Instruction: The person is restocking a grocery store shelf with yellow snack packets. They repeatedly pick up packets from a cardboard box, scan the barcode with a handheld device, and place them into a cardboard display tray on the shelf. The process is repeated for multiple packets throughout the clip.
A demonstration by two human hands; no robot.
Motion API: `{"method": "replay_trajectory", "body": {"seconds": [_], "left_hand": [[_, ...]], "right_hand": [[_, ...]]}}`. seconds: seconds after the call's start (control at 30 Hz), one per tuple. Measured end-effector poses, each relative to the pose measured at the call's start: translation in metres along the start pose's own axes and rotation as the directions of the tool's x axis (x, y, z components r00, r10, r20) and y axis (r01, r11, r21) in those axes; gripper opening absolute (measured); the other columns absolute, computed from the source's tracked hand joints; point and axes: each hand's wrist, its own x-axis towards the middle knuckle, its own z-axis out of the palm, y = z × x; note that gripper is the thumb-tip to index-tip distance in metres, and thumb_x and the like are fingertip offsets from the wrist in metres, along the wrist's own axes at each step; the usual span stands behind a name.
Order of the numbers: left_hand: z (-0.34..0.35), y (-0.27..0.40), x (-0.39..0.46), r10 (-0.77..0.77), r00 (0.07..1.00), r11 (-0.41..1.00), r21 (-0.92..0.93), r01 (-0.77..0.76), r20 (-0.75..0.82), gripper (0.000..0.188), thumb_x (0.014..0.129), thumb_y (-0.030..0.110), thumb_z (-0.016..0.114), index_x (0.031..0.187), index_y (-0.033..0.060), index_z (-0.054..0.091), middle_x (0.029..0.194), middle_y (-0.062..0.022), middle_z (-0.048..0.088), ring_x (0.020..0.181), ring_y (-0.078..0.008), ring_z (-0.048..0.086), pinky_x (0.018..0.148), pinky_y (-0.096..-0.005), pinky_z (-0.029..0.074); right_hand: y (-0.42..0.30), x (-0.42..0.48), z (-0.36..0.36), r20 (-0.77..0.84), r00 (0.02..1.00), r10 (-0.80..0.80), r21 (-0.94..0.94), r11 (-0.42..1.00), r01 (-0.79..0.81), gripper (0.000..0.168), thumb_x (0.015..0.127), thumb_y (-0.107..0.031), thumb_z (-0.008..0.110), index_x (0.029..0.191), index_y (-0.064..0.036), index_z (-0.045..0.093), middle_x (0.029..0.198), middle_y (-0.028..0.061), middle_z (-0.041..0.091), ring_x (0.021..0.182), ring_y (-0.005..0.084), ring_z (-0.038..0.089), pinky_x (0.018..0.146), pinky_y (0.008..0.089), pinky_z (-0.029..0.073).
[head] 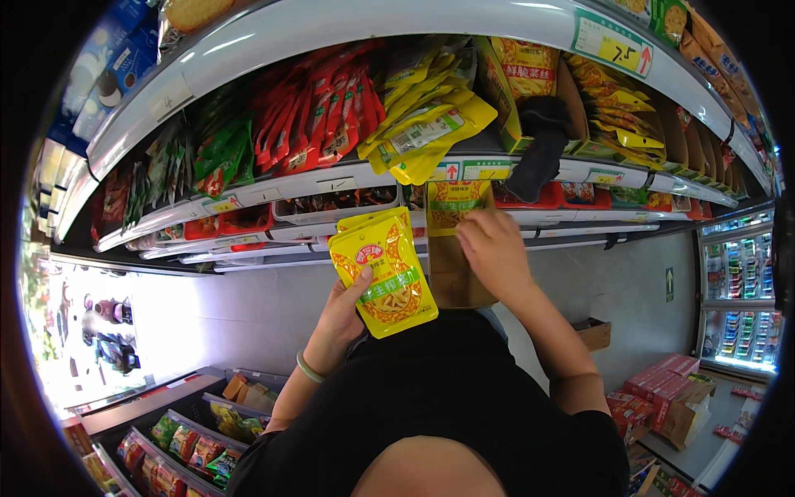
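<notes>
Several yellow food packets [391, 279] are fanned slightly in my left hand [348, 304], the thumb lying across the front one. My right hand [497, 255], a little blurred, is over the right side of an open cardboard box [456, 273] in front of my body. Its fingertips are near another yellow packet [442, 205] standing at the box's far end; whether they touch it cannot be told. Above, a pile of yellow packets [428, 130] hangs over the shelf edge, and a dark cloth [540, 146] drapes over a display carton.
Red packets [323, 118] and green packets [223, 155] fill the shelf at left. A price-tag rail [279, 189] runs across, with red trays [248, 220] below. Behind me are snack bins [186, 447] at lower left and pink cartons [664, 385] at lower right.
</notes>
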Motion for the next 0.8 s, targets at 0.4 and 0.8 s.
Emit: {"method": "replay_trajectory", "body": {"seconds": [0.4,0.8], "left_hand": [[0.017,0.002,-0.002,0.000,0.999,1.000,0.010,-0.001,0.042,0.036,0.098,0.015,0.063,0.131,0.0039,0.055,0.127,-0.0108,0.063,0.113,-0.0234,0.063,0.098,-0.0415,0.053],[0.026,-0.002,0.004,-0.062,0.994,0.998,-0.019,0.064,0.095,0.042,0.102,0.031,0.055,0.136,0.0058,0.050,0.131,-0.0112,0.060,0.119,-0.0232,0.060,0.100,-0.0429,0.051]], "right_hand": [[-0.015,0.027,0.006,0.198,0.940,0.280,0.367,0.868,-0.335,0.015,0.086,-0.017,0.069,0.091,-0.004,0.065,0.083,0.0086,0.062,0.066,0.0226,0.060,0.066,0.0343,0.050],[-0.026,0.000,0.012,0.445,0.809,0.384,0.774,0.291,-0.563,0.026,0.085,-0.012,0.077,0.098,-0.003,0.056,0.085,0.0002,0.060,0.071,0.0041,0.053,0.063,0.0206,0.044]]}}
